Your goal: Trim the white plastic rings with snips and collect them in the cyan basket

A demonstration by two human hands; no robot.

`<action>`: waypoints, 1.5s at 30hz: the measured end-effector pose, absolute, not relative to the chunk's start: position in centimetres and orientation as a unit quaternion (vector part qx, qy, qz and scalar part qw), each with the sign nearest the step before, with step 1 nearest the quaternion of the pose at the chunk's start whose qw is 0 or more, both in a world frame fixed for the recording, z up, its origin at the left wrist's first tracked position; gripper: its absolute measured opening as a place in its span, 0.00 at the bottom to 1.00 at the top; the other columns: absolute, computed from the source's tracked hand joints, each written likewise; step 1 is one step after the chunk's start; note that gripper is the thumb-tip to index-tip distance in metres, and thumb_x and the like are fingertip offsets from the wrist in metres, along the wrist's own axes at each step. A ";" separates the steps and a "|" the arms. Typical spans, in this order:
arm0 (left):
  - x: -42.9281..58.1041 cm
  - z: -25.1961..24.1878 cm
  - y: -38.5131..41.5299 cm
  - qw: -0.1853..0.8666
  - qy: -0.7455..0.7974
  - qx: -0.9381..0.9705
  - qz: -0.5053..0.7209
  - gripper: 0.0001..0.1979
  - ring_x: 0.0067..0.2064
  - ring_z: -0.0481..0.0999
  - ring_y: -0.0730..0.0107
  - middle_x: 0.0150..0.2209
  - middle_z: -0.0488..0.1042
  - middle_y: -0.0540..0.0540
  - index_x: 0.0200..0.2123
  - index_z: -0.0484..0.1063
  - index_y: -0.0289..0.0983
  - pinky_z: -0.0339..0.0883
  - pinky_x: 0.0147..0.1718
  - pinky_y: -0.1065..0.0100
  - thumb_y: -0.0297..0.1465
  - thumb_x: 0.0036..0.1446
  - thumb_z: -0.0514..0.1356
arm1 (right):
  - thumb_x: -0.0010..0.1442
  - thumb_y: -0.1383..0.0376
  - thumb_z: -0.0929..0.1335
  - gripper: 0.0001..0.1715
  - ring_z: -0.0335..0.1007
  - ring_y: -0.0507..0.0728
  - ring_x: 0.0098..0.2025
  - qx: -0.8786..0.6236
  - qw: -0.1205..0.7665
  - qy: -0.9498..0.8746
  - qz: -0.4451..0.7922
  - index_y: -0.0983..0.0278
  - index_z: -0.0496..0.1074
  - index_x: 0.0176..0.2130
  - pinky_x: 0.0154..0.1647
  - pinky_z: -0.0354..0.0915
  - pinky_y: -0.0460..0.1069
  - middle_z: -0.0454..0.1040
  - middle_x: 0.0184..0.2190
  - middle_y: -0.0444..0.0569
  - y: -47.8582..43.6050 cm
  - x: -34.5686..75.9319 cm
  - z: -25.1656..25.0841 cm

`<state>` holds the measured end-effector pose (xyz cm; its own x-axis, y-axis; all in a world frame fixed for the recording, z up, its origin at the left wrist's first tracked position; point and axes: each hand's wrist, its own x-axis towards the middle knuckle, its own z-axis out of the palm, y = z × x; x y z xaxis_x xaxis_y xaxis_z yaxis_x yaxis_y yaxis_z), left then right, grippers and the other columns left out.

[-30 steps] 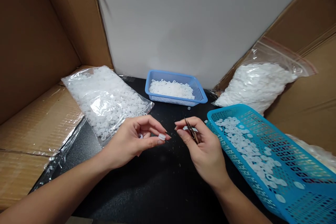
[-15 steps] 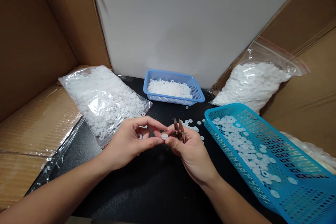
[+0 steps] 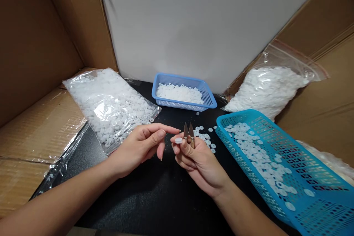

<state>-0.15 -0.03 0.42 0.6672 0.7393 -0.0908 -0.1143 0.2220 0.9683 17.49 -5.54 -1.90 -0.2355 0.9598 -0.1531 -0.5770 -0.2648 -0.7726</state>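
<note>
In my right hand (image 3: 203,160) is a pair of thread snips (image 3: 191,132), its two pointed blades upward and slightly apart. The same hand pinches a small white round plastic piece (image 3: 178,140) between thumb and fingertip. My left hand (image 3: 139,147) is just left of it, index finger stretched toward the snips and the other fingers loosely bent. Nothing shows in the left hand, though its palm is hidden. Behind the right hand, loose white plastic rings (image 3: 206,136) lie on the black table (image 3: 155,199).
A blue basket (image 3: 179,77) of small white pieces stands at the back. To the right, a turquoise basket (image 3: 249,162) holds white discs. A clear bag of white rings (image 3: 110,107) lies left, another filled bag (image 3: 265,84) back right. Cardboard walls (image 3: 66,14) flank the table.
My left hand has let go of the white round piece and drawn back slightly, index finger extended. The piece stays in my right hand, which has turned a little.
</note>
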 end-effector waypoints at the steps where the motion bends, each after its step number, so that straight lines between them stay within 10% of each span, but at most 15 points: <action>1: -0.1 0.5 -0.1 0.726 0.281 0.555 0.293 0.21 0.21 0.59 0.82 0.22 0.70 0.52 0.50 0.81 0.36 0.46 0.19 0.77 0.46 0.64 0.63 | 0.54 0.54 0.79 0.21 0.44 0.38 0.16 -0.319 0.524 -0.295 0.732 0.68 0.77 0.37 0.17 0.39 0.40 0.71 0.26 0.42 -5.5 17.4 -1.9; 9: 0.0 1.0 -0.3 0.672 0.275 0.624 0.289 0.10 0.27 0.70 0.80 0.30 0.78 0.48 0.45 0.81 0.33 0.62 0.28 0.76 0.31 0.64 0.63 | 0.54 0.53 0.79 0.25 0.43 0.38 0.16 -0.336 0.511 -0.301 0.731 0.69 0.70 0.33 0.16 0.38 0.40 0.71 0.24 0.41 -5.4 17.1 -2.1; 25: 0.2 1.2 -0.3 0.673 0.290 0.616 0.288 0.10 0.27 0.72 0.77 0.28 0.79 0.48 0.36 0.73 0.33 0.63 0.28 0.74 0.35 0.62 0.65 | 0.57 0.47 0.76 0.30 0.43 0.41 0.17 -0.378 0.501 -0.366 0.687 0.65 0.62 0.29 0.17 0.40 0.40 0.65 0.19 0.39 -5.6 16.8 -2.0; 33: 0.0 1.3 -0.8 0.648 0.273 0.608 0.369 0.08 0.40 0.80 0.72 0.38 0.83 0.46 0.35 0.72 0.36 0.71 0.41 0.72 0.31 0.60 0.68 | 0.66 0.44 0.68 0.26 0.56 0.46 0.25 -0.487 0.566 -0.509 0.429 0.63 0.76 0.46 0.26 0.56 0.41 0.66 0.27 0.43 -6.2 18.0 -1.1; 45: 0.1 0.8 -1.0 0.590 0.297 0.640 0.393 0.14 0.29 0.74 0.75 0.27 0.78 0.49 0.23 0.74 0.34 0.64 0.28 0.74 0.27 0.45 0.77 | 0.56 0.57 0.76 0.12 0.62 0.48 0.26 -0.493 0.540 -0.538 0.419 0.64 0.79 0.32 0.25 0.59 0.44 0.72 0.26 0.45 -6.4 17.3 -0.6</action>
<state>0.09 -1.00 0.81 0.5142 0.8439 0.1533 -0.0838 -0.1285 0.9882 17.26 -6.36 -0.60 0.0684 0.9834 0.1679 0.0783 0.1624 -0.9836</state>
